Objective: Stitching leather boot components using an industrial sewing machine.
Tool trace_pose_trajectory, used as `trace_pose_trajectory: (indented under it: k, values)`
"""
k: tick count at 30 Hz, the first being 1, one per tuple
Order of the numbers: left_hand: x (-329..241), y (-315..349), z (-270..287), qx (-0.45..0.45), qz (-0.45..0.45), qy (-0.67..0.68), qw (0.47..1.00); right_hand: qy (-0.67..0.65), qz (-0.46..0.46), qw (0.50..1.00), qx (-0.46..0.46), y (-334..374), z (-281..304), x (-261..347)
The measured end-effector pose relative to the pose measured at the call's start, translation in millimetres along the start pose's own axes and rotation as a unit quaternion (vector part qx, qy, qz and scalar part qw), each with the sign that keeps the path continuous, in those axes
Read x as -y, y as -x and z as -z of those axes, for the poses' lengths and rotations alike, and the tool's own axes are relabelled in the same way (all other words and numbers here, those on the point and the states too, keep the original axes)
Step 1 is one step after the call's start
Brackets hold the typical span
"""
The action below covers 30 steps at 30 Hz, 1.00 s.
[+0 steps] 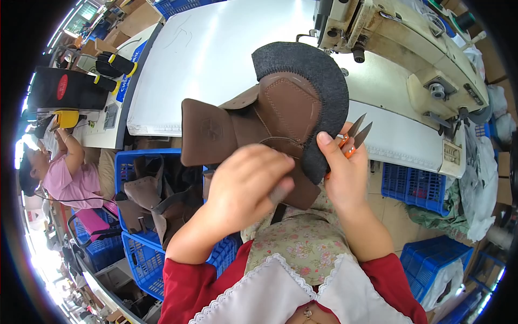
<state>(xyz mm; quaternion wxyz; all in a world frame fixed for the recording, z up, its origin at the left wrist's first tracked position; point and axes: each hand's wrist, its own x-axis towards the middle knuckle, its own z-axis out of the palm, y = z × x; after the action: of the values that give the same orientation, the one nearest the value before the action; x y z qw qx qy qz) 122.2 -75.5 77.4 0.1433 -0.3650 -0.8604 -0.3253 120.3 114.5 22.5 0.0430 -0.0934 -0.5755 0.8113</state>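
A brown leather shoe upper [288,105] with a dark grey felt edge [337,89] is held up in front of me. Visible stitching runs along the felt and around a panel, and a thin thread-like line crosses the leather. My right hand [342,167] grips the felt edge with the thumb on top. That same hand also holds scissors [357,135] with orange handles, their pointed blades parted and facing away from me. My left hand [251,183] is closed over the lower part of the upper, fingertips at the seam; what they pinch is hidden, and the thumb is blurred.
A sewing machine [415,48] stands at the far right on a white table [205,59]. Blue crates [143,267] are at the left, one with several brown uppers [148,194]. Another blue crate [413,186] sits under the table. A person in pink [75,175] works at the far left.
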Motion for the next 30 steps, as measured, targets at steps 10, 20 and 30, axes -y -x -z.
trace_pose_trajectory:
  k: [10, 20, 30]
  values:
    - [-2, -24, -15, -0.072, 0.103, -0.026, 0.992, -0.002, 0.031, 0.999, 0.021, 5, -13, 16]
    - [-3, -26, -15, -0.054, 0.117, -0.036, 0.991, -0.011, 0.027, 0.999, 0.035, 4, -11, 13]
    - [2, -23, -16, -0.069, 0.107, -0.020, 0.992, -0.018, 0.009, 1.000, 0.020, 3, -12, 12]
